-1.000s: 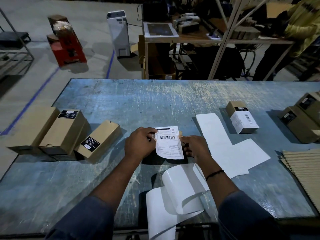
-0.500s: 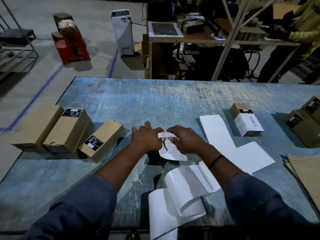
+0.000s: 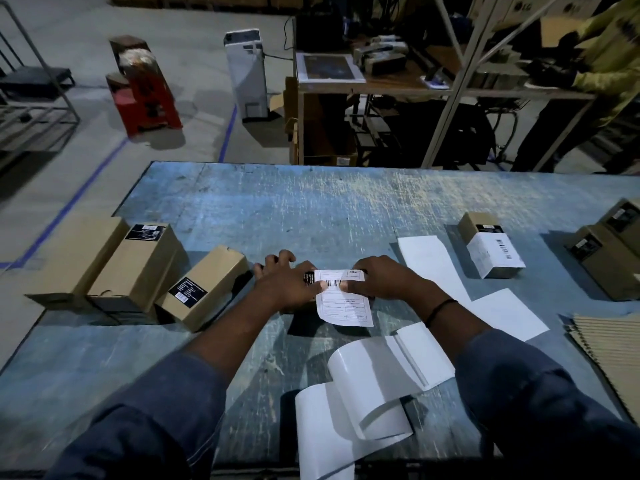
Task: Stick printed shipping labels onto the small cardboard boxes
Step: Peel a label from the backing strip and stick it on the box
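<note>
Left hand (image 3: 287,282) and right hand (image 3: 381,277), fingers spread flat, press the shipping label (image 3: 346,303) onto the small box (image 3: 309,278) at the centre of the table (image 3: 311,209). Top edge probably bonds first; the lower half overhangs toward 6 o'clock

Warehouse packing area: concrete floor w/ blue tape line (image 3: 69,206), cardboard boxes (image 3: 138,268), metal racking (image 3: 460,81)

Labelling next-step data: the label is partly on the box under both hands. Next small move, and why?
Probably sweep both hands toward the near edge and fold the loose lower part of the label down onto the near side of the box. The left hand and right hand press only the label's top strip, while the rest overhangs with one corner curling free.
</note>
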Motion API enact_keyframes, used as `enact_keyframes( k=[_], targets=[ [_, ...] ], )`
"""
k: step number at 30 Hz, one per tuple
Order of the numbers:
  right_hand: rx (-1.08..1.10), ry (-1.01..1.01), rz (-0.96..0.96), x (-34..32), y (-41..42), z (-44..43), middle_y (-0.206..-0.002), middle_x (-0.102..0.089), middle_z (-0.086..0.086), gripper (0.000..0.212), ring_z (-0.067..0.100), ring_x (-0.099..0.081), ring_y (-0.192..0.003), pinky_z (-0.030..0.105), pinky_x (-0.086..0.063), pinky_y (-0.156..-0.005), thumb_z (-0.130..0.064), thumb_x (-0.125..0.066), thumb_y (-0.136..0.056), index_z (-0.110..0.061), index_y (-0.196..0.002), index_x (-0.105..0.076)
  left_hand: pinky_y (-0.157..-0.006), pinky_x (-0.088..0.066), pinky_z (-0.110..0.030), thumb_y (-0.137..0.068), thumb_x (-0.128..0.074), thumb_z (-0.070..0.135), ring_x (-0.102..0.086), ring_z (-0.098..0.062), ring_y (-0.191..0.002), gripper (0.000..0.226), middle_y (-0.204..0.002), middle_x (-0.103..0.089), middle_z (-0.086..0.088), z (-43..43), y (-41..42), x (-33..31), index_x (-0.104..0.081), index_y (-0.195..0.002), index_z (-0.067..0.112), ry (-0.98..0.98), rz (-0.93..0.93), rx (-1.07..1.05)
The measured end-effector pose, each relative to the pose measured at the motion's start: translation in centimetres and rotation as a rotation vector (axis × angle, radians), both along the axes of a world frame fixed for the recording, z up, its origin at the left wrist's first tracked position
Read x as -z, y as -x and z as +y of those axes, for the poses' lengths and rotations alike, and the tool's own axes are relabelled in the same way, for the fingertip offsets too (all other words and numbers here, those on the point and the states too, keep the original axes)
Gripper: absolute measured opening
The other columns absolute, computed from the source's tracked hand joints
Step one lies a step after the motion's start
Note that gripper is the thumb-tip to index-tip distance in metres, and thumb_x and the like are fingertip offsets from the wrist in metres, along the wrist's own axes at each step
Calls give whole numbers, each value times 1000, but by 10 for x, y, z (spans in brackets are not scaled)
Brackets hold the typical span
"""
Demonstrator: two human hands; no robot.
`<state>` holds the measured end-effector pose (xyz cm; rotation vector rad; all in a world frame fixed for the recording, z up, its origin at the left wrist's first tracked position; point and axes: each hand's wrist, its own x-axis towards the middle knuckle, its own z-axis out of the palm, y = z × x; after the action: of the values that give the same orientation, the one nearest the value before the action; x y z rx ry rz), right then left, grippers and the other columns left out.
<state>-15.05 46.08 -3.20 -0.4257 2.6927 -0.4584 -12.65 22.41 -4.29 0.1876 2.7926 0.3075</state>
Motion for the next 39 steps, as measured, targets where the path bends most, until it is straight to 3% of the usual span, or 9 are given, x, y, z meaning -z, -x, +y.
enact_keyframes(
  k=[4, 9, 15, 22, 25, 29, 33, 36, 39],
  targets=[
    [166, -83, 109, 5, -12, 1, -80, -63, 1, 61, 21, -62, -74, 32, -39, -56, -80, -62, -77, -20, -81, -58, -111, -17, -57, -83, -41, 86, -21, -32, -138, 64, -151, -23, -1, -3, -6, 7, -55, -127, 42, 2, 91, -71],
    [121, 190, 379, 29, -54, -2, -149, -50, 6, 71, 24, -44, -139, 38, -39, -113, -61, -65, -88, -17, -142, -52, -110, -38, -54, -88, -49, 71, -36, -28, -138, 61, -151, -37, -1, -5, -31, 26, -57, -134, 32, -229, 512, 48],
    [1, 329, 235, 44, -69, 13, -167, -22, -4, 79, 12, -23, -152, 32, -27, -122, -55, -75, -83, -27, -150, -44, -124, -17, -48, -90, -49, 75, -9, -25, -152, 82, -166, -16, 6, -7, -47, 41, -28, -157, 34, -357, 272, 144],
    [68, 386, 100, 25, -34, 22, -162, -36, -4, 66, 10, -40, -144, 34, -41, -115, -41, -82, -82, -25, -142, -58, -115, -33, -37, -89, -64, 64, -42, -29, -140, 71, -164, -15, -3, -19, 0, 20, -44, -149, 31, -401, 40, 131],
    [111, 406, 43, 5, -18, 24, -142, -60, -6, 51, 4, -64, -111, 23, -47, -96, -39, -80, -85, -23, -132, -67, -88, -46, -31, -96, -62, 51, -65, -19, -107, 44, -132, -62, -12, -19, 25, 1, -70, -116, 13, -527, -64, 254],
    [160, 450, -38, 2, -11, 22, -105, -72, -14, 41, -12, -64, -75, 32, -56, -86, -39, -79, -86, -25, -124, -72, -89, -46, -28, -97, -60, 52, -64, -13, -113, 45, -127, -70, 1, -18, 26, 2, -70, -127, 20, -491, 55, 250],
    [179, 489, 2, 5, -13, 19, -126, -65, -12, 55, 3, -63, -104, 31, -51, -99, -48, -77, -84, -27, -134, -65, -94, -53, -38, -98, -54, 55, -67, -12, -108, 37, -123, -73, 8, -15, 18, 9, -73, -121, 33, -571, 177, 122],
    [12, 471, 14, 11, -19, 18, -156, -39, -15, 88, 0, -36, -140, 23, -32, -113, -55, -84, -73, -37, -150, -44, -92, -53, -41, -100, -49, 56, -67, -14, -106, 36, -121, -74, 8, -14, 23, 6, -73, -120, 36, -544, 180, 127],
    [-148, 369, 117, 24, -14, 21, -157, -34, -7, 100, 9, -31, -145, 28, -30, -118, -51, -89, -70, -30, -153, -37, -97, -52, -42, -92, -63, 58, -65, -12, -110, 39, -122, -71, 9, -17, 28, 8, -71, -121, 35, -599, 132, 170]
  ],
)
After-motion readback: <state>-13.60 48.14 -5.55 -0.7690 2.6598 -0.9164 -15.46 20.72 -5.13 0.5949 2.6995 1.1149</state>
